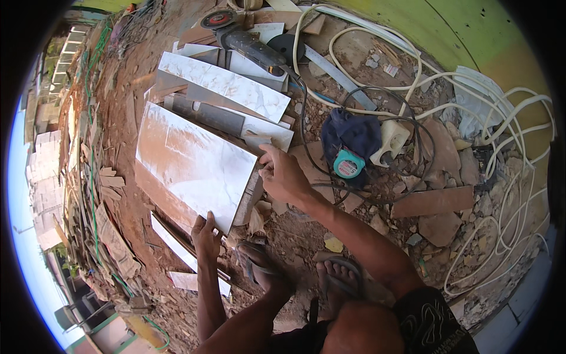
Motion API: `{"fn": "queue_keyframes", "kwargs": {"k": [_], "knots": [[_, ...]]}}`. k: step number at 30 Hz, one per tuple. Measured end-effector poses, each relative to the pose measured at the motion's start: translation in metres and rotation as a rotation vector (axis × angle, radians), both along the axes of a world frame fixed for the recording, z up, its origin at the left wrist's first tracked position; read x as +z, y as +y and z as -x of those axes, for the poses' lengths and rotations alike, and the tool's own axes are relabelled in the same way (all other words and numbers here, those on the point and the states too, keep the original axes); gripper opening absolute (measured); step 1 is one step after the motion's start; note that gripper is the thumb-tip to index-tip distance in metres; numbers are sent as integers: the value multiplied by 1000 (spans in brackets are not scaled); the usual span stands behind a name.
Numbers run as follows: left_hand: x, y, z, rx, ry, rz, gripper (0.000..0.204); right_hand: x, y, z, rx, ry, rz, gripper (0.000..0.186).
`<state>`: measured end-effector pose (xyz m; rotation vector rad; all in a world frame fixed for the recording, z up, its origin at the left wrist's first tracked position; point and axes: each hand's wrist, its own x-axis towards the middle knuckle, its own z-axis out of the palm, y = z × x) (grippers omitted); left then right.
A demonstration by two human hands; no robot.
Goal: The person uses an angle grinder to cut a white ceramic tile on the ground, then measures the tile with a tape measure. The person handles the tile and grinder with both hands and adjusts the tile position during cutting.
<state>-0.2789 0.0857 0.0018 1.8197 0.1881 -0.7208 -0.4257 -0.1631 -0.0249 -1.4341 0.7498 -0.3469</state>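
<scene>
A large white marbled tile [197,162], dusted with reddish-brown dirt, lies tilted in front of me. My left hand [206,239] grips its near edge, thumb on the upper face. At the tile's right corner is my right hand [284,175], its fingers curled together close to the edge. Whatever the right fingers may hold is too small to make out. Beneath that corner shows a grey block [250,197]. Behind the large tile lie more cut white tiles [224,85], and an angle grinder [250,48] with a red-centred disc rests on top of them.
Right of the tiles are a dark blue cloth [349,133], a teal tape measure [349,163] and a white socket extension [391,140]. Looped white cable [501,230] spreads over rubble. Narrow tile strips [183,245] lie left of my sandalled feet. A green wall [460,32] borders the far right.
</scene>
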Motion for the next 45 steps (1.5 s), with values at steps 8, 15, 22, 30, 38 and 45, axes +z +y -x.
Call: {"fn": "queue_keyframes", "kwargs": {"k": [8,15,22,30,38,45], "knots": [[4,5,-15,-131,44,-169,18,22,-26,81,-151,-84,-88,35],[10,13,-17,-222,-9,-221,23,51,-44,150,-141,-98,-225,27],[11,7,-10,-308,-87,-246,25,46,-39,182,-205,269,512,20],[1,8,-5,-242,-187,-227,25,-6,-43,121,440,274,751,16],[1,16,-7,-208,-113,-131,35,-21,-26,75,742,656,820,15],[-13,24,-14,-187,-79,-117,35,-45,-15,91,572,419,1346,14]]}}
